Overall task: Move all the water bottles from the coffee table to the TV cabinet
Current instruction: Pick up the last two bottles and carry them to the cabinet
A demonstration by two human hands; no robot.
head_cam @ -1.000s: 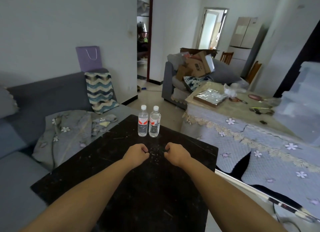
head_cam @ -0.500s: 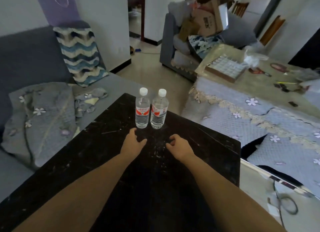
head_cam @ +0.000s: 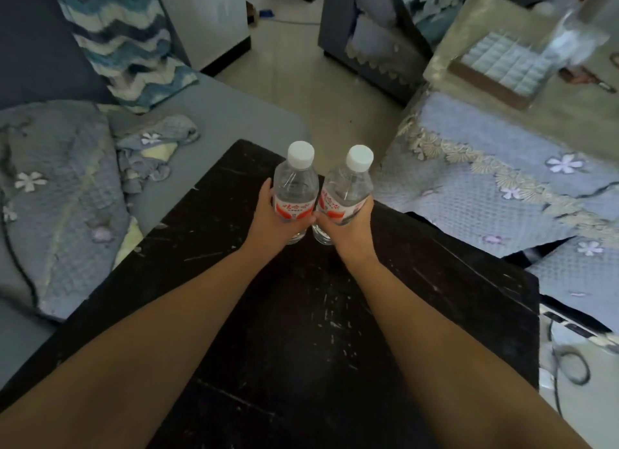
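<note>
Gripped the left bottle (head_cam: 296,184) around its label with the left hand (head_cam: 275,221), fingers curled. Gripped the right bottle (head_cam: 348,190) likewise with the right hand (head_cam: 349,227). Stood both upright, side by side, at the far corner of the black coffee table (head_cam: 301,314).

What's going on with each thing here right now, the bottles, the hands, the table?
Left bottle: upright, cap on, held in the left hand's grip.
Right bottle: upright, cap on, held by the right hand.
Left hand: wrapped round its bottle.
Right hand: wrapped round its bottle.
Coffee table: black, scratched.
</note>
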